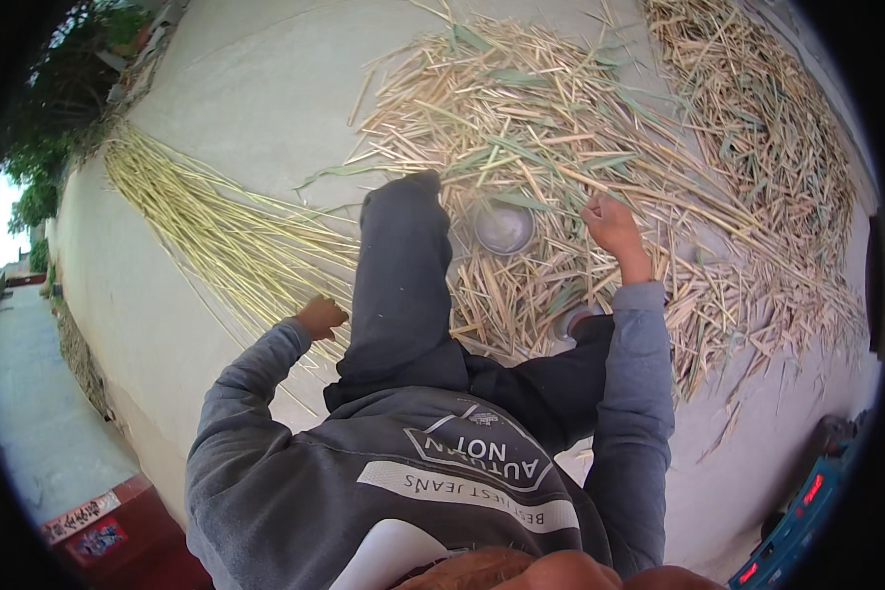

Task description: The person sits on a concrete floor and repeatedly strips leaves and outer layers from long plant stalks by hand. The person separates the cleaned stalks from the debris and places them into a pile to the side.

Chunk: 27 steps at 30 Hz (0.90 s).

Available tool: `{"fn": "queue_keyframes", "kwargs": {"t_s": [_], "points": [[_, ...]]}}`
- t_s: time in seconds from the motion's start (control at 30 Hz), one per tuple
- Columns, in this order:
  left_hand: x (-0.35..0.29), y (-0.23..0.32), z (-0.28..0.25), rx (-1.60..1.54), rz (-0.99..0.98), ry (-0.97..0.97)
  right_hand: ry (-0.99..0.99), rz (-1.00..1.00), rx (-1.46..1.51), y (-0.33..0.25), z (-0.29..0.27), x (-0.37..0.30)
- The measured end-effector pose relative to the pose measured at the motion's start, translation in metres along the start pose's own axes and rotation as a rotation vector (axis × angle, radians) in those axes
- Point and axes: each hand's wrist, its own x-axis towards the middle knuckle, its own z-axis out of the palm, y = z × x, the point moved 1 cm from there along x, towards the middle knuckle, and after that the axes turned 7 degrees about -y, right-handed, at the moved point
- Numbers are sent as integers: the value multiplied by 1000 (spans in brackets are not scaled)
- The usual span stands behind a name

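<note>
My left hand (322,318) is closed beside my left thigh, at the near end of a long bundle of thin yellow-green stalks (231,231). What its curled fingers hold, if anything, is hidden. Out in front on the right, my right hand (610,224) is also closed, fingers drawn together over a heap of dry husks and leaves (521,118). I cannot make out what lies in that grip. Between my left knee and the right hand sits a round, grey, bowl-like thing (504,228) among the husks.
A second heap of dry leaves (757,108) lies along the far right. Pale concrete ground (256,74) runs under everything. At the lower right is a blue object with red lights (777,526); a dark red box-like thing (128,536) stands lower left. Green bushes (44,147) border the upper left.
</note>
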Motion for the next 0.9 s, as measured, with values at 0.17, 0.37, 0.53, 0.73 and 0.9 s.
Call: {"fn": "queue_keyframes", "kwargs": {"t_s": [0.17,0.37,0.53,0.73,0.9], "points": [[17,-76,-142,49,-358,194,-274,145,-210,14,71,25],[52,-30,-399,71,-300,1170,-213,218,-93,29,209,61],[111,53,-439,-279,66,1103,-114,192,125,31,304,79],[133,43,-416,-229,49,747,-128,316,363,19,330,100],[131,41,-409,-279,36,708,-179,-25,-118,25,323,127]]}}
